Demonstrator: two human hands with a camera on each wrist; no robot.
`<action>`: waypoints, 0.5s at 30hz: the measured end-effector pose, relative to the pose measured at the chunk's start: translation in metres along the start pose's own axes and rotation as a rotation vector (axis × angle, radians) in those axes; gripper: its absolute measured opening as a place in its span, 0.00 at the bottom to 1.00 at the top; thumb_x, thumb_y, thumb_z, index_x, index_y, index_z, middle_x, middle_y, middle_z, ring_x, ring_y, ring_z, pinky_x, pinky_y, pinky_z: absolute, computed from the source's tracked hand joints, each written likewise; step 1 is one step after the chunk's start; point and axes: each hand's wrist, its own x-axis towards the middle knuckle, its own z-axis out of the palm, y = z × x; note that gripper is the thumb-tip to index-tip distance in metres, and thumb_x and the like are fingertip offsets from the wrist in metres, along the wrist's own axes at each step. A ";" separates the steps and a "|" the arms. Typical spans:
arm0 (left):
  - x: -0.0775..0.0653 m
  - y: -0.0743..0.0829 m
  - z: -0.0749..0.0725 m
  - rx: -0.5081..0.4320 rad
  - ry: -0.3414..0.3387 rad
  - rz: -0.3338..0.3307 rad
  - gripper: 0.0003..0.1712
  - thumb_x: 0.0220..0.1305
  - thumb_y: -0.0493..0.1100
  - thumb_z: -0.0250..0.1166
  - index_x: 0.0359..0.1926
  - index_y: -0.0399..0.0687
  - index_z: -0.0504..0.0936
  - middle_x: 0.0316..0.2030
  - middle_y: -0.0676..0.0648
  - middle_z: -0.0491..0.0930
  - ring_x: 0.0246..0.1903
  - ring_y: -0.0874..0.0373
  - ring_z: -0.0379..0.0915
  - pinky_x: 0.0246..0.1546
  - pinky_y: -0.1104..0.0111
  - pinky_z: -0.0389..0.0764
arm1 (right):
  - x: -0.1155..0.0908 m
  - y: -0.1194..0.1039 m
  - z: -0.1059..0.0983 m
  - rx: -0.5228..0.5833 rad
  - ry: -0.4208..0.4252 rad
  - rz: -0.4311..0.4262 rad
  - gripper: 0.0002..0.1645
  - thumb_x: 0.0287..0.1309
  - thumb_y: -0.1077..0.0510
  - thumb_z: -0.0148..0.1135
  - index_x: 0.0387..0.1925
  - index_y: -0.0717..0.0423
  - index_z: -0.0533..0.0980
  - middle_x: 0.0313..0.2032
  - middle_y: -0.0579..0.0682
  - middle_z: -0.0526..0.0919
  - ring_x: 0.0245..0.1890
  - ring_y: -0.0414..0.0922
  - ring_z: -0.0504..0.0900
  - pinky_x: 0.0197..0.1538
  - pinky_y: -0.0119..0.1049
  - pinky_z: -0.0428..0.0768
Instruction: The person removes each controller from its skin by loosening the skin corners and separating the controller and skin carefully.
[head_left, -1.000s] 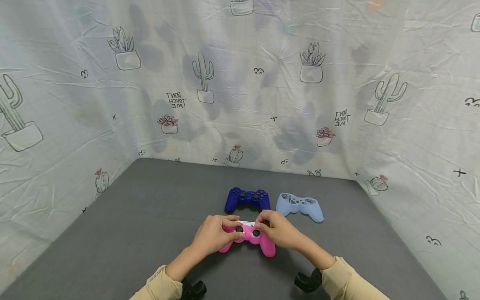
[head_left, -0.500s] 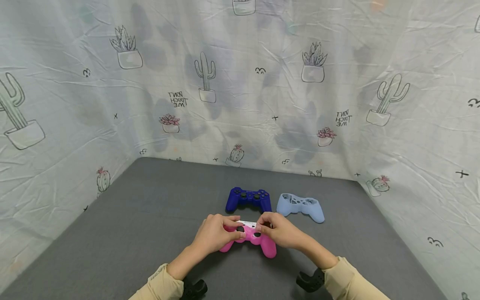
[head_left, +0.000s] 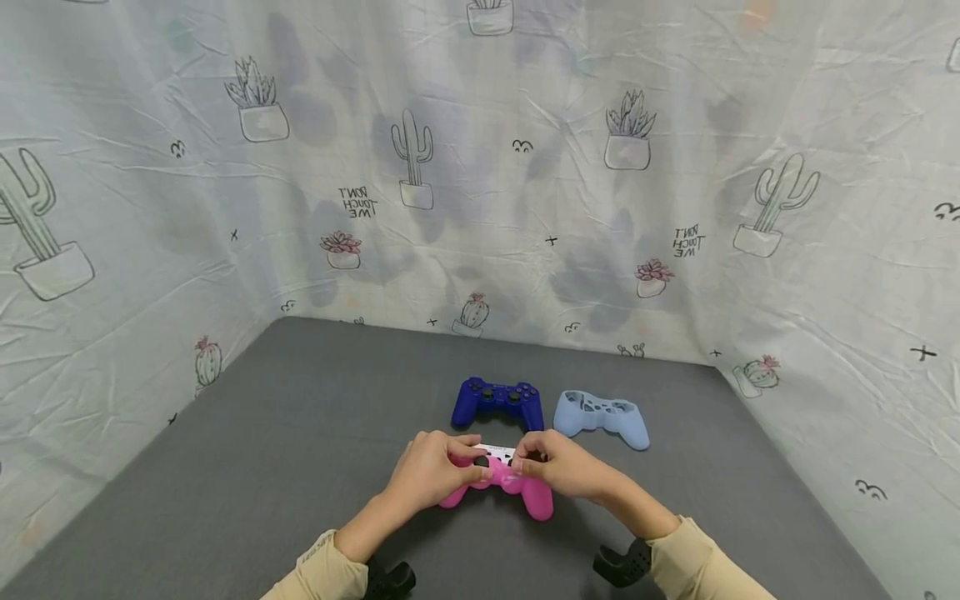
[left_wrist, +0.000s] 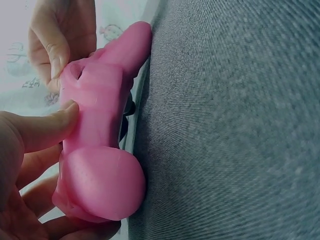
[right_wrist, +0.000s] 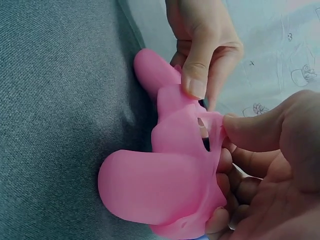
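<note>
A game controller with a white face (head_left: pixel 501 452) sits in a pink silicone cover (head_left: pixel 537 498) near the middle of the grey table. My left hand (head_left: pixel 429 471) grips its left side, with the thumb pressed on the cover's middle in the left wrist view. My right hand (head_left: pixel 564 463) pinches the cover's edge between thumb and fingers. In the right wrist view, that pink edge (right_wrist: pixel 216 122) is stretched up, and a gap shows beneath it. The left thumbstick (head_left: pixel 481 461) pokes out black beside my left thumb; my right fingers mostly hide the other stick.
Just behind my hands lies a dark blue game controller (head_left: pixel 465 406). To its right is a light blue silicone cover (head_left: pixel 597 414). Patterned white cloth (head_left: pixel 480 183) hangs around the table (head_left: pixel 337 392). Black devices (head_left: pixel 622 565) are strapped at both wrists.
My right hand has pulled the pink cover's edge a little toward me, and more of the white face shows. The right thumbstick has become mostly hidden. My left hand keeps its hold.
</note>
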 end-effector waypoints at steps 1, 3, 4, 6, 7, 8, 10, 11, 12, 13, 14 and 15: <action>0.000 0.000 0.000 -0.003 -0.001 0.001 0.20 0.52 0.58 0.76 0.44 0.57 0.90 0.49 0.55 0.83 0.38 0.51 0.81 0.38 0.60 0.79 | 0.000 0.000 0.000 -0.007 0.011 -0.006 0.06 0.68 0.62 0.58 0.34 0.60 0.78 0.28 0.46 0.76 0.28 0.40 0.70 0.32 0.32 0.70; 0.000 0.000 0.001 -0.008 -0.003 0.004 0.20 0.52 0.58 0.76 0.44 0.56 0.90 0.49 0.55 0.83 0.28 0.57 0.79 0.31 0.65 0.77 | -0.001 0.002 0.002 -0.031 0.047 -0.021 0.06 0.67 0.63 0.59 0.33 0.59 0.79 0.28 0.45 0.75 0.27 0.40 0.71 0.31 0.32 0.70; 0.000 0.000 0.001 -0.011 -0.005 0.003 0.21 0.52 0.58 0.76 0.45 0.55 0.90 0.49 0.54 0.83 0.24 0.59 0.76 0.28 0.67 0.75 | -0.001 0.003 0.003 -0.054 0.073 -0.032 0.06 0.67 0.62 0.60 0.32 0.58 0.79 0.28 0.45 0.75 0.27 0.39 0.71 0.31 0.32 0.71; 0.001 -0.001 0.001 -0.016 -0.007 0.005 0.21 0.52 0.58 0.76 0.45 0.55 0.90 0.49 0.54 0.83 0.21 0.62 0.73 0.26 0.69 0.72 | -0.001 0.004 0.007 -0.113 0.141 -0.048 0.06 0.65 0.61 0.63 0.31 0.57 0.80 0.28 0.44 0.75 0.26 0.39 0.71 0.29 0.31 0.71; 0.001 -0.002 0.001 -0.018 -0.007 0.006 0.21 0.52 0.58 0.76 0.45 0.55 0.90 0.49 0.55 0.83 0.21 0.62 0.73 0.26 0.69 0.72 | -0.002 0.005 0.009 -0.142 0.177 -0.057 0.07 0.64 0.61 0.64 0.29 0.56 0.81 0.28 0.43 0.75 0.26 0.38 0.71 0.29 0.31 0.72; 0.001 -0.002 0.001 -0.018 -0.007 0.010 0.21 0.52 0.58 0.76 0.44 0.55 0.90 0.49 0.55 0.83 0.23 0.61 0.75 0.27 0.68 0.73 | -0.003 0.005 0.011 -0.168 0.215 -0.063 0.07 0.63 0.60 0.65 0.28 0.55 0.81 0.28 0.42 0.75 0.26 0.38 0.71 0.28 0.32 0.72; 0.001 -0.004 0.001 -0.020 -0.008 0.016 0.21 0.52 0.58 0.76 0.44 0.56 0.90 0.49 0.55 0.83 0.26 0.60 0.78 0.31 0.67 0.75 | -0.004 0.005 0.016 -0.211 0.290 -0.066 0.07 0.61 0.60 0.68 0.27 0.52 0.82 0.28 0.40 0.76 0.26 0.38 0.72 0.28 0.32 0.73; 0.001 -0.005 0.001 -0.018 -0.006 0.019 0.21 0.52 0.59 0.76 0.44 0.56 0.90 0.49 0.56 0.83 0.29 0.59 0.79 0.33 0.67 0.76 | -0.004 0.005 0.018 -0.227 0.326 -0.065 0.07 0.59 0.60 0.69 0.26 0.52 0.82 0.27 0.40 0.76 0.26 0.38 0.72 0.28 0.33 0.74; 0.000 -0.005 0.001 -0.023 -0.010 0.018 0.21 0.52 0.59 0.75 0.44 0.56 0.90 0.49 0.56 0.83 0.28 0.59 0.78 0.33 0.66 0.76 | -0.005 0.005 0.020 -0.243 0.360 -0.066 0.07 0.58 0.60 0.71 0.25 0.51 0.82 0.27 0.39 0.76 0.26 0.38 0.72 0.29 0.33 0.74; 0.000 -0.006 0.001 -0.024 -0.010 0.018 0.21 0.52 0.59 0.75 0.44 0.56 0.90 0.49 0.56 0.83 0.28 0.59 0.78 0.34 0.66 0.76 | -0.005 0.005 0.023 -0.258 0.392 -0.064 0.07 0.56 0.60 0.72 0.24 0.50 0.82 0.26 0.38 0.76 0.26 0.38 0.73 0.29 0.33 0.75; 0.000 -0.006 0.001 -0.026 -0.012 0.017 0.21 0.52 0.59 0.75 0.45 0.56 0.90 0.49 0.56 0.83 0.27 0.60 0.77 0.32 0.67 0.75 | -0.005 0.004 0.025 -0.269 0.421 -0.058 0.08 0.54 0.61 0.74 0.23 0.49 0.82 0.25 0.37 0.76 0.26 0.37 0.73 0.29 0.33 0.75; 0.000 -0.006 0.001 -0.030 -0.014 0.013 0.21 0.52 0.59 0.75 0.45 0.56 0.90 0.50 0.56 0.83 0.23 0.63 0.74 0.28 0.68 0.73 | -0.005 0.004 0.027 -0.279 0.449 -0.053 0.09 0.52 0.61 0.75 0.22 0.48 0.82 0.25 0.37 0.75 0.25 0.37 0.73 0.29 0.33 0.75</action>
